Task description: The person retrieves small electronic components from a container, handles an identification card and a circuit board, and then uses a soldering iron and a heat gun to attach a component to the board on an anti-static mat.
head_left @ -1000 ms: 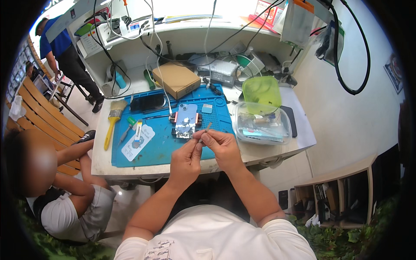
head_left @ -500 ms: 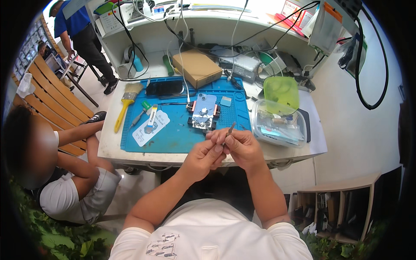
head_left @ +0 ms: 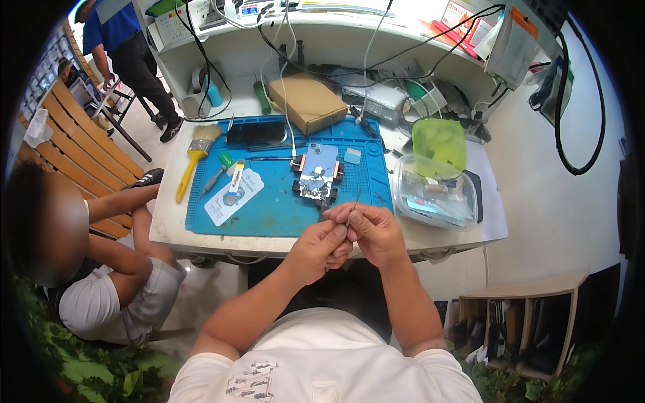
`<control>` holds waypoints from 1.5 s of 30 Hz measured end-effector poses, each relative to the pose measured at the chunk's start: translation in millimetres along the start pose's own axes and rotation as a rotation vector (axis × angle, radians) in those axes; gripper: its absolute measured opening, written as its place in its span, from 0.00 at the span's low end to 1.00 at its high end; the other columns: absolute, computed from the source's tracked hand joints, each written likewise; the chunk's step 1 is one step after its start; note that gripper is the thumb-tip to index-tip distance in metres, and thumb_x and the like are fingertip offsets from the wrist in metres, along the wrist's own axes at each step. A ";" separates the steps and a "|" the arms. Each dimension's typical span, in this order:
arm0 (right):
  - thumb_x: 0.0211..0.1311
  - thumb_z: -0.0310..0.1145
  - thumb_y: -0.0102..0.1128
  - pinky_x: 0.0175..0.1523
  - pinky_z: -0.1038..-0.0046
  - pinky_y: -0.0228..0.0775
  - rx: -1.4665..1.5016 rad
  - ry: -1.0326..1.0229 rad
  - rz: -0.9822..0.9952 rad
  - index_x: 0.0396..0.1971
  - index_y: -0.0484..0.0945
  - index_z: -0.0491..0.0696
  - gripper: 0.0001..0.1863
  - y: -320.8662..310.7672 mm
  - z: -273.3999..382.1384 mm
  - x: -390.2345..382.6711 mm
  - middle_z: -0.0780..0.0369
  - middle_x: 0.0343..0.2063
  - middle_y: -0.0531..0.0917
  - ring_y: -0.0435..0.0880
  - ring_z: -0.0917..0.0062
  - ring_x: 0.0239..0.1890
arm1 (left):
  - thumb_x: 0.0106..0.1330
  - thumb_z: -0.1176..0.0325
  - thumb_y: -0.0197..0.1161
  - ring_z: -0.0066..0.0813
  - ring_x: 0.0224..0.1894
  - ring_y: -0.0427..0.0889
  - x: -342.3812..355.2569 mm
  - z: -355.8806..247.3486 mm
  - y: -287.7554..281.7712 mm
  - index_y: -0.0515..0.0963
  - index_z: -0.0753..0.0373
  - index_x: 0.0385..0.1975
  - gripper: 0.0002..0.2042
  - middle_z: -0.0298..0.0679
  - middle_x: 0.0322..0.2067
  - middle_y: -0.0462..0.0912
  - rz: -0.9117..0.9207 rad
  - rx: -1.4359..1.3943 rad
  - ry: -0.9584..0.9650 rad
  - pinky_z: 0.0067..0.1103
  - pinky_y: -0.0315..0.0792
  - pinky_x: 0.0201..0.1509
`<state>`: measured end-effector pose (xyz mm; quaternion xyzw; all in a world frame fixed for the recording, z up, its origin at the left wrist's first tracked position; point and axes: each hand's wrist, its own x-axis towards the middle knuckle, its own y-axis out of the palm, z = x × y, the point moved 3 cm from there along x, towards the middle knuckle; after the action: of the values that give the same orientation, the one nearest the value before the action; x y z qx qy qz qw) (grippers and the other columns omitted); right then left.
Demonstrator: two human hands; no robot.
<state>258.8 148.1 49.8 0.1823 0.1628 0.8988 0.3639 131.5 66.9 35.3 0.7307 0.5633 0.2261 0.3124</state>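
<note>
My left hand (head_left: pixel 316 250) and my right hand (head_left: pixel 376 233) are together in front of the bench edge, fingers pinched. Between them is a thin dark pointed tool (head_left: pixel 357 197). Its slim tip sticks up past the right fingers, and the rest is hidden, so its exact kind is unclear. Just beyond the hands, a light blue phone (head_left: pixel 321 160) lies back up in a clamp holder (head_left: pixel 337 172) with reddish pads. The lower half of its back is cracked and chipped, with silvery patches. Neither hand touches the phone.
A blue mat (head_left: pixel 269 218) carries a dark phone screen (head_left: pixel 255 133), a screwdriver (head_left: pixel 213 180) and a white card (head_left: pixel 247 195). A yellow-handled brush (head_left: pixel 195 161) lies left, a clear tub (head_left: pixel 411 209) right, a cardboard box (head_left: pixel 308 101) behind. Cables hang above. Someone sits at left (head_left: pixel 111 295).
The tool has turned in my fingers: its broad dark tip now looks narrow and more upright. My hands stay together in nearly the same place.
</note>
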 end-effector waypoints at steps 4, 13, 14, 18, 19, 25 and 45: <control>0.78 0.38 0.62 0.49 0.76 0.78 -0.153 -0.086 -0.198 0.46 0.88 0.38 0.17 8.3 -12.5 -5.6 0.54 0.47 0.89 0.85 0.76 0.45 | 0.84 0.61 0.53 0.16 0.23 0.68 -1.7 -10.9 4.2 0.77 0.64 0.43 0.13 0.29 0.26 0.73 -0.255 0.903 0.398 0.18 0.62 0.25; 0.79 0.39 0.59 0.57 0.66 0.80 0.275 0.090 -0.171 0.51 0.85 0.38 0.18 7.3 -0.3 1.5 0.51 0.51 0.87 0.86 0.69 0.52 | 0.84 0.64 0.52 0.24 0.35 0.84 -21.8 -43.1 -4.3 0.71 0.67 0.67 0.18 0.39 0.38 0.84 -0.083 0.446 0.029 0.21 0.80 0.42; 0.80 0.40 0.58 0.58 0.65 0.79 0.348 0.111 -0.175 0.53 0.84 0.39 0.19 8.5 -0.5 4.5 0.51 0.51 0.87 0.86 0.68 0.53 | 0.82 0.68 0.52 0.27 0.41 0.85 -24.7 -47.0 -8.2 0.68 0.68 0.69 0.20 0.43 0.43 0.84 0.042 0.201 0.039 0.25 0.81 0.49; 0.81 0.41 0.55 0.59 0.62 0.79 0.627 0.154 -0.341 0.57 0.82 0.40 0.20 25.7 -11.7 15.5 0.53 0.52 0.86 0.86 0.67 0.53 | 0.78 0.80 0.56 0.33 0.51 0.86 -28.6 -41.4 -27.1 0.66 0.68 0.71 0.23 0.49 0.56 0.81 0.052 0.304 0.371 0.30 0.80 0.59; 0.81 0.40 0.56 0.56 0.66 0.81 0.767 0.212 -0.145 0.57 0.82 0.41 0.19 26.6 -16.6 17.3 0.55 0.51 0.87 0.86 0.69 0.52 | 0.78 0.80 0.56 0.33 0.51 0.86 -26.6 -40.0 -30.6 0.66 0.68 0.71 0.23 0.49 0.56 0.81 0.050 0.301 0.363 0.30 0.80 0.59; 0.79 0.44 0.60 0.54 0.71 0.81 0.477 0.367 -0.225 0.59 0.82 0.41 0.23 42.0 -47.8 8.6 0.56 0.52 0.86 0.86 0.74 0.51 | 0.65 0.78 0.73 0.40 0.41 0.90 -34.0 -49.5 -34.2 0.83 0.67 0.54 0.17 0.47 0.42 0.89 -0.205 1.236 0.858 0.27 0.84 0.44; 0.66 0.34 0.68 0.55 0.58 0.67 -1.507 -0.186 0.009 0.58 0.84 0.51 0.20 -8.8 9.5 40.1 0.56 0.54 0.78 0.74 0.60 0.53 | 0.71 0.78 0.66 0.42 0.41 0.90 -23.0 -94.9 -39.4 0.82 0.67 0.48 0.08 0.48 0.40 0.90 -0.275 1.543 0.675 0.28 0.82 0.44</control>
<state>241.5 184.2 62.7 -0.0401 -0.5272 0.7494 0.3986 33.8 70.6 74.5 0.5575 0.7063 -0.0554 -0.4328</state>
